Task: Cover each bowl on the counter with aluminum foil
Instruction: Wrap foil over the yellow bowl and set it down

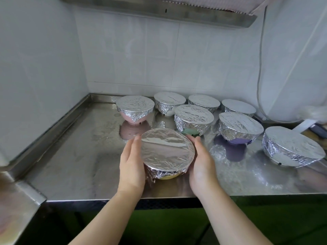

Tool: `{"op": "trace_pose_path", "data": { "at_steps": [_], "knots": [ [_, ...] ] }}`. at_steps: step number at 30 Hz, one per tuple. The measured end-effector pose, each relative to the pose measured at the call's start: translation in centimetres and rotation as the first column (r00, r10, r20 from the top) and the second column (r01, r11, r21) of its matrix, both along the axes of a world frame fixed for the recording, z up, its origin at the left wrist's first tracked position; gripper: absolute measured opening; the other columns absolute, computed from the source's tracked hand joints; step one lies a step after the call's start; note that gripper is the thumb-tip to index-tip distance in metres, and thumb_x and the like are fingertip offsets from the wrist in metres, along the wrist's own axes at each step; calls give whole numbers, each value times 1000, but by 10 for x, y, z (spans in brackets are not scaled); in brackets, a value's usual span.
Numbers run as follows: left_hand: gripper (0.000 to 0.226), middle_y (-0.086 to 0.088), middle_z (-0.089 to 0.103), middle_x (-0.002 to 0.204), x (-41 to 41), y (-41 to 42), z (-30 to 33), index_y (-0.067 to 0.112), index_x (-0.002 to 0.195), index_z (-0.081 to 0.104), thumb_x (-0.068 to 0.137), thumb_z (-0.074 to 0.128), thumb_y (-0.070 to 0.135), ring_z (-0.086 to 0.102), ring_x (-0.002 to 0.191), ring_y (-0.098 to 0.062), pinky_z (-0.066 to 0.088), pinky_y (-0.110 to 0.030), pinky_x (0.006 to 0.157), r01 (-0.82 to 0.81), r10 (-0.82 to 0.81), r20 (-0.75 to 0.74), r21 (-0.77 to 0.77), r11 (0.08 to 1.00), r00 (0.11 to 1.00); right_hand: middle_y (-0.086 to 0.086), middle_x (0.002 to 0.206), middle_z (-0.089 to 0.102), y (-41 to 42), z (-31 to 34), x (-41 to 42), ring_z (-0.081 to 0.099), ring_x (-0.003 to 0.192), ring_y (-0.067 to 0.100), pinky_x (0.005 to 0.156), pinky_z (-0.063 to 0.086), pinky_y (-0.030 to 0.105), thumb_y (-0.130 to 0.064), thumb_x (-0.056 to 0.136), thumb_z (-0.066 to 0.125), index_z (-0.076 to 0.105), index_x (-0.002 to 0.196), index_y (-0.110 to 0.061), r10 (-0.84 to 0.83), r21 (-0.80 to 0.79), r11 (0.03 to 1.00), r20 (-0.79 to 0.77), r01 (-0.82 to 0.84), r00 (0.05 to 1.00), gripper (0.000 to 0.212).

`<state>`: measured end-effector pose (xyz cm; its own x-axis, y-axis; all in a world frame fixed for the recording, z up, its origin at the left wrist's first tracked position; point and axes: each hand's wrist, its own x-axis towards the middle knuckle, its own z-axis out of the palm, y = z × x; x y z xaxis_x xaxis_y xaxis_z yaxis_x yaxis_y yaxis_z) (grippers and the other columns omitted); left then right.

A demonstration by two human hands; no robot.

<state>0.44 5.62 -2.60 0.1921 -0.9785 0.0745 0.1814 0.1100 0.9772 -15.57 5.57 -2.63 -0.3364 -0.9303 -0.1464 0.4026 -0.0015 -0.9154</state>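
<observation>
The steel counter [74, 156] ran from the tiled corner to its front edge, under a metal hood [159, 11]. No brand, label or legible writing showed on anything.

Seven foil-covered bowls stood toward the back and right: a wide one at far right [292, 147], a purple bowl [240, 128], a green bowl [193, 117], a pink bowl [134, 107], and three against the wall [169, 101] [203, 102] [238, 107].

The yellow bowl [167, 152], its foil [166, 147] drawn smooth over the rim and crimped down the sides, was near the front edge, between my hands. My left hand [131, 163] lay flat against its left side, fingers straight. My right hand [200, 161] cupped its right side, fingers lightly curved round the wall. I could not tell whether the bowl rested on the counter or was lifted.

A white cable [260, 68] hung down the right wall.
</observation>
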Motion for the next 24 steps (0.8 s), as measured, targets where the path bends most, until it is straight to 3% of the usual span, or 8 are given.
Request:
{"op": "trace_pose_path", "data": {
  "at_steps": [2,3,6,9,12,17,20,24],
  "knots": [
    [63,34,54,134,13,0,-1,37,146,52,92,59,69,45,117,29,33,-8,99,137,-127,155,-51,989,980,-6,147,64,5,1,-14,56,141,18,124,35,52,-65,84,77,58,149,-28,136,-53,988,-181,-147,974,76],
    [84,31,51,142,19,-2,-5,38,151,46,80,63,80,41,125,27,31,-6,99,210,-184,255,-76,975,949,-11,156,54,7,0,-20,48,146,10,127,29,47,-73,71,84,47,156,-30,207,-56,971,-285,-232,936,102],
    [131,22,42,157,32,-7,-11,34,161,26,54,80,85,35,145,9,30,-20,116,380,-295,444,-113,918,846,-34,149,44,14,-4,-28,38,136,-23,119,30,25,-76,47,94,21,164,-38,373,-44,892,-490,-449,788,143],
    [137,18,56,148,31,-10,-16,31,160,25,49,96,68,49,140,0,40,-37,119,384,-288,441,-146,912,850,-43,139,39,17,-7,-30,38,128,-31,114,33,18,-71,43,98,8,167,-38,390,-26,869,-577,-494,718,157],
    [144,16,57,147,29,-9,-15,35,160,24,41,100,66,51,139,-3,42,-43,118,380,-281,447,-147,913,850,-44,138,35,19,-5,-33,36,125,-35,107,35,12,-70,40,99,2,167,-39,402,-19,860,-589,-509,701,163],
    [150,30,55,143,32,-8,-17,38,160,23,36,102,64,50,135,7,42,-33,116,375,-256,483,-166,912,838,-50,139,37,17,-8,-35,34,137,-25,125,28,28,-66,42,101,-1,165,-48,386,-19,860,-630,-510,675,160],
    [149,34,55,139,33,-10,-19,39,159,23,36,104,60,52,132,9,43,-29,112,366,-243,495,-168,915,834,-56,135,39,15,-13,-37,35,139,-22,124,27,27,-67,46,99,-2,166,-47,365,-24,864,-660,-504,657,158],
    [144,44,53,133,33,-9,-18,36,159,22,42,105,47,52,127,15,40,-16,104,370,-238,503,-179,912,831,-41,150,39,15,-17,-37,38,143,-15,125,28,28,-64,52,98,-1,165,-50,327,-46,876,-675,-481,661,151]
  ]
}}
